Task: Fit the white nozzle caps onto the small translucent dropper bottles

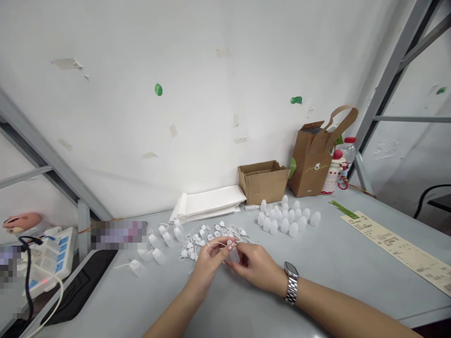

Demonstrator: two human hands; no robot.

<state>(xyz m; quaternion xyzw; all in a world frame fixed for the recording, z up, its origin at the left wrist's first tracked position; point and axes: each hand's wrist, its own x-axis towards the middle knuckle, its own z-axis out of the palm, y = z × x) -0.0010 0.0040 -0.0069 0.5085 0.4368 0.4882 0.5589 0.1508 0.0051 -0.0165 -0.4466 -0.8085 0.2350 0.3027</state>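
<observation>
A translucent bottle [233,256] tilts between both hands [207,260] [259,265].

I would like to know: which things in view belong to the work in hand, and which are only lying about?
Belong, it seems:
- held small bottle
- loose white caps
- uncapped bottles
- capped bottles

Probably just lying about:
- brown paper bag
- red-capped bottle
- printed paper strip
- cardboard box

Bright, soft light — edges stretched.
</observation>
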